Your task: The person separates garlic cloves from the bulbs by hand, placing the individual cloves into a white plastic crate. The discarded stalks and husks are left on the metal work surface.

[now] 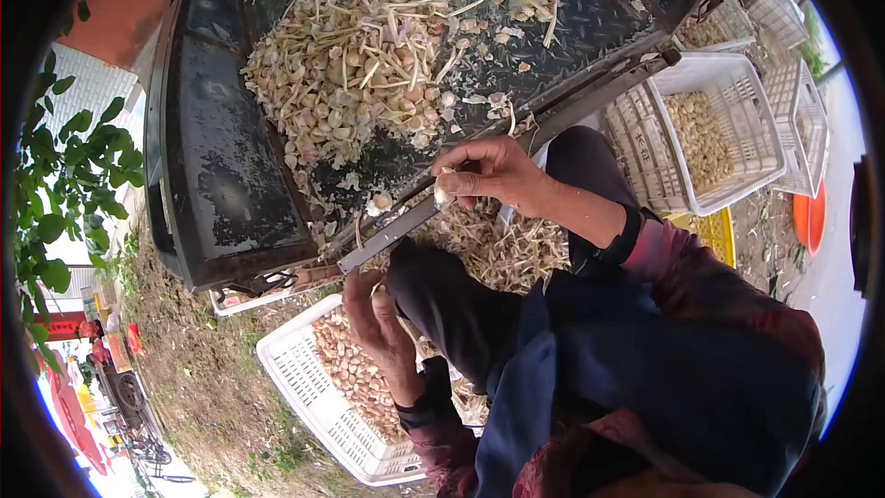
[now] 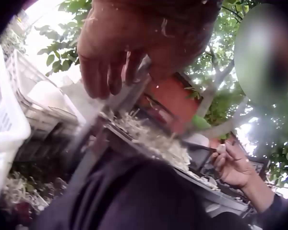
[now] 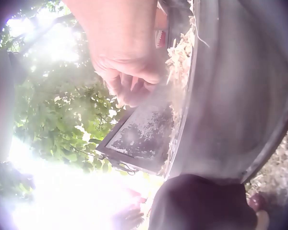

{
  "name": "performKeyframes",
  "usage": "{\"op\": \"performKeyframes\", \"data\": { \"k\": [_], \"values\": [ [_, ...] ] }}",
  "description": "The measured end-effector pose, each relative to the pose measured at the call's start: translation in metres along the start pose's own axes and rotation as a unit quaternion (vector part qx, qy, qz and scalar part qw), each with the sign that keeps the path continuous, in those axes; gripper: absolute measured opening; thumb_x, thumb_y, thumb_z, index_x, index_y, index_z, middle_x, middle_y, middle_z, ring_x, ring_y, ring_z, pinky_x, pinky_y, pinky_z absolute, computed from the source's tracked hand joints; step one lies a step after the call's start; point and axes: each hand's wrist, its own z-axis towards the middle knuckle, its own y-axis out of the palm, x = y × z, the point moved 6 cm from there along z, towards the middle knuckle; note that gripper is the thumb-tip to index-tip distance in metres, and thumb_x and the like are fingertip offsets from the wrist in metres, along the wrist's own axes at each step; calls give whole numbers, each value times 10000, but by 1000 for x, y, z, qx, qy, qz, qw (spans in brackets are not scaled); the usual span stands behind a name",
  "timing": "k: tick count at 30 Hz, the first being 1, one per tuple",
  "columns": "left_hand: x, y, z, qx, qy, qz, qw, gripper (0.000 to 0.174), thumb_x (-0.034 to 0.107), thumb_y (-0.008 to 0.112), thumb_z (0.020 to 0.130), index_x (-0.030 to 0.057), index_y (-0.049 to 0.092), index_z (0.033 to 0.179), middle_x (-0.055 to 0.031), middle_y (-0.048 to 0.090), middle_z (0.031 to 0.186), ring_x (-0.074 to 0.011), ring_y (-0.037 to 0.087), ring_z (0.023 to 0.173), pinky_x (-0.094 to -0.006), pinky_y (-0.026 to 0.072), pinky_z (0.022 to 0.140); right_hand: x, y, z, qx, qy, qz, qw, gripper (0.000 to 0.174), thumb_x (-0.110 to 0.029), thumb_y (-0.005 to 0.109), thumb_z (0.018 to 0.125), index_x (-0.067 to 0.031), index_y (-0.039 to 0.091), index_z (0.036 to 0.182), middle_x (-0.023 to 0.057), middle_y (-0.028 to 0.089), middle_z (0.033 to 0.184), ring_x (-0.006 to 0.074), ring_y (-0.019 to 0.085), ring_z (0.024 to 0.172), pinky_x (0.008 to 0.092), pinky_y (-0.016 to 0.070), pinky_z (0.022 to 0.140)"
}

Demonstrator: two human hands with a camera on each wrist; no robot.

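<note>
In the head view my right hand [image 1: 502,180] pinches a pale garlic bulb [image 1: 444,192] between thumb and fingers, beside the upper end of a flat metal strip [image 1: 392,235] on the cart's near edge. The left wrist view also shows this right hand [image 2: 233,167] with the bulb [image 2: 221,148] at its fingertips. My left hand [image 1: 380,327] is lower, over the side of a white crate [image 1: 304,383] of trimmed garlic [image 1: 355,378]. Its fingers [image 2: 101,76] hang down loosely in the left wrist view, with nothing visible in them. A heap of garlic with stems [image 1: 350,74] lies on the cart bed.
The dark metal cart [image 1: 221,148] has raised sides. A loose garlic bulb [image 1: 379,204] lies by its near edge. Cut stems [image 1: 516,249] cover the ground between the person's knees [image 1: 442,304]. More white crates [image 1: 645,143] stand at right, with a yellow crate [image 1: 714,235] below.
</note>
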Motion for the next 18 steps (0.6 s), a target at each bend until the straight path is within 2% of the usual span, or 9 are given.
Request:
{"op": "performKeyframes", "data": {
  "k": [2,3,5,7,8,10,11,14,18],
  "values": [
    [26,62,16,-68,40,-97,992,500,333,511,897,-22,400,1230,-112,545,992,-170,527,935,-312,455,819,3,5,-4,26,0,-6,1000,211,-202,622,836,-7,632,917,18,604,747,57,518,597,198,430,490],
    [25,86,22,-86,34,-167,982,452,258,529,897,-28,395,1221,-107,541,998,-153,525,927,-301,452,814,2,7,-7,29,0,-9,1000,211,-202,622,836,-7,632,917,18,604,747,57,518,597,198,430,490],
    [30,115,32,-44,30,-225,973,295,127,519,898,-40,455,1134,-89,560,938,-114,562,704,-236,477,657,1,3,-12,74,22,25,997,204,-153,591,858,1,613,991,17,595,725,48,509,555,191,425,476],
    [24,122,43,-21,129,-88,988,247,129,519,899,-44,494,1074,-85,571,867,-99,552,613,-212,472,574,0,-8,-14,98,-6,1,995,211,-190,589,864,-9,620,967,2,591,708,31,496,542,179,407,454],
    [18,122,42,-22,128,-89,988,247,129,519,899,-44,494,1074,-85,571,867,-99,552,613,-212,472,574,1,-12,-16,99,17,15,995,209,-217,597,860,-25,632,932,-3,591,697,22,479,531,177,387,441],
    [36,126,43,-46,183,83,978,192,96,561,868,-17,535,1021,-85,595,859,-85,576,686,-224,478,609,0,-21,-17,110,55,-33,992,222,-260,599,859,-42,640,866,-22,575,657,-3,435,500,167,340,410],
    [36,129,42,-48,180,83,979,192,96,561,868,-17,535,1021,-85,595,859,-85,576,686,-224,478,609,-1,-24,-17,112,58,-32,991,222,-260,599,859,-42,640,866,-22,575,657,-3,435,500,167,340,410],
    [26,141,46,-97,82,-128,984,154,116,507,903,-12,516,987,-63,564,832,-64,508,541,-194,429,477,-1,-27,-11,106,74,-118,985,219,-246,582,872,-31,626,871,-37,551,643,-8,429,508,168,331,412],
    [21,148,51,-83,105,-107,985,131,110,501,905,-9,515,959,-60,558,841,-57,488,526,-193,421,471,-3,-24,-8,165,41,-96,981,203,-199,524,903,-15,607,918,-51,514,634,-7,414,519,174,313,415]
  ]
}}
